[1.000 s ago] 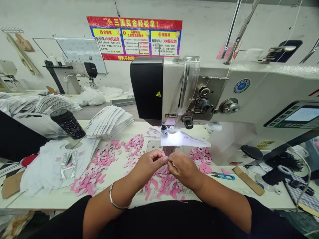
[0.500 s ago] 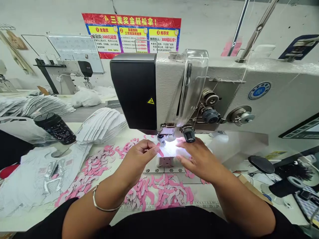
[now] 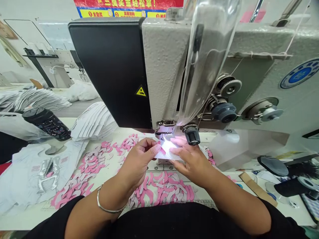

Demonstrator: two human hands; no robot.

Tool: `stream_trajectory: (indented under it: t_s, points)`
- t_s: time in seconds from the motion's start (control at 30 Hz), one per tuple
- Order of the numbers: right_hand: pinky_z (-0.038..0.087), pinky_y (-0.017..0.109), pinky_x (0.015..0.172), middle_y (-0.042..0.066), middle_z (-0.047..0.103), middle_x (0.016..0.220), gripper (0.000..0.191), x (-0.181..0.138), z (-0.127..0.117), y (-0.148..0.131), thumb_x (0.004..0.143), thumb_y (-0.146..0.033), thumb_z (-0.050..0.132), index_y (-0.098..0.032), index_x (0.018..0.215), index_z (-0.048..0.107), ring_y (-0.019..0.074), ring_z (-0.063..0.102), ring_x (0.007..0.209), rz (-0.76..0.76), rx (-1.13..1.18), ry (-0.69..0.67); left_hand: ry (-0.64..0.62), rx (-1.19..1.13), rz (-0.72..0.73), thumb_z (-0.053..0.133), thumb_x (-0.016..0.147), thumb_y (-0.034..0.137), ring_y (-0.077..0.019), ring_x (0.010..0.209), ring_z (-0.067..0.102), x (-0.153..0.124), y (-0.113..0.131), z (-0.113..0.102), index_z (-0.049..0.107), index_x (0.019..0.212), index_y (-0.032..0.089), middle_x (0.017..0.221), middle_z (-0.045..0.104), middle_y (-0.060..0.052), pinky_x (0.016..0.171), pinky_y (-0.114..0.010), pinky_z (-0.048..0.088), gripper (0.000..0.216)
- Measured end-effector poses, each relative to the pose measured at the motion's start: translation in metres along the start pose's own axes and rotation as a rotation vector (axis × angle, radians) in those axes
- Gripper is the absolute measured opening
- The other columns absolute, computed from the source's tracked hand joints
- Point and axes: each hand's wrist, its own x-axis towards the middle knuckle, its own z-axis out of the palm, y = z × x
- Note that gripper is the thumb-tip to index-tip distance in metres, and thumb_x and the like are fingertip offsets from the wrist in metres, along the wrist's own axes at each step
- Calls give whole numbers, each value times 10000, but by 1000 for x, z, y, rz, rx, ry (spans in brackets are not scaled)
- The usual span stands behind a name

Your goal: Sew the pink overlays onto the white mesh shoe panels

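My left hand (image 3: 139,157) is closed in a pinch on a small curved pink fabric piece (image 3: 162,151), beside the lit needle area of a sewing machine (image 3: 165,66). Beneath that piece lies a white textured fabric panel (image 3: 171,154), under the presser foot, which is partly lost in the glare. On the panel's right side rests my right hand (image 3: 193,161), its fingers spread and pressing lightly on the fabric. Many loose pink and whitish curved pieces (image 3: 171,189) are scattered on the table in front of the machine bed.
To the left stand a fanned stack of white panels (image 3: 93,121) and a dark patterned tumbler (image 3: 47,123). Sewn white pieces with silver trim (image 3: 48,177) lie nearer. At right are a black thread cone (image 3: 289,186) and a cardboard strip (image 3: 258,189).
My head has moved closer, so the machine looks larger. My right hand has come left and down onto the white panel. The left hand keeps its pinch on the pink piece.
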Motion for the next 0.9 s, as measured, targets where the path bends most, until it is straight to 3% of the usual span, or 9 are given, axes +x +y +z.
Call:
stream_trajectory:
  t_s: [0.23,0.63,0.9]
  points:
    - [502,512,981,126,676,1162,226,-4,9,-7,891,-237,657,-211,1110,609,298,593,1172,-47,-72,104,-9,-9,36,777,777,322,-112,774,538,0,-3,-1,624,833,189,841,601,17,743,-243,437,210]
    - [493,496,1000,122,669,1175,245,-4,11,-4,886,-231,666,-210,1118,589,285,601,1165,-67,-72,120,-46,88,65,778,780,308,-115,749,524,7,-5,-6,612,809,188,813,596,22,699,-251,422,207]
    - [452,553,1036,111,555,1298,478,-9,12,2,881,-122,617,-297,1322,560,293,537,1239,-129,-72,60,-34,123,88,753,803,323,-125,790,534,7,-8,-5,585,810,206,848,611,22,735,-261,423,205]
